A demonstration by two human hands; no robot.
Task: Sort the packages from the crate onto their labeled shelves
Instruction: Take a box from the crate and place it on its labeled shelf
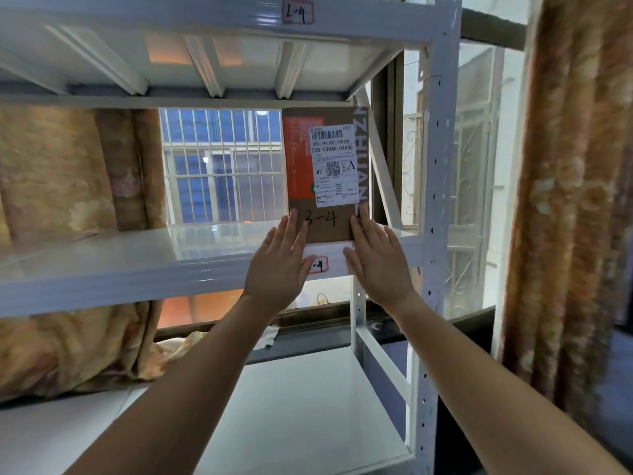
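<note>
A brown cardboard package [323, 173] stands upright at the right end of the middle white shelf [137, 255]. It carries a white shipping label and the handwritten mark "3-4" near its bottom. My left hand [279, 265] lies flat with fingers spread, fingertips against the package's lower left corner. My right hand [378, 258] is also flat, fingertips touching the lower right edge. Neither hand wraps around the package. A red-framed shelf tag [318, 265] ending in "-4" sits between my hands, partly hidden. The shelf above bears a tag [298, 10] reading "2-4".
The white rack's perforated right post [436, 200] stands close to the package. A lower shelf [291, 406] lies below my arms. Orange patterned curtains [561, 200] hang at right, and more curtain fabric at left behind the rack. A barred window [222, 166] is behind the shelf.
</note>
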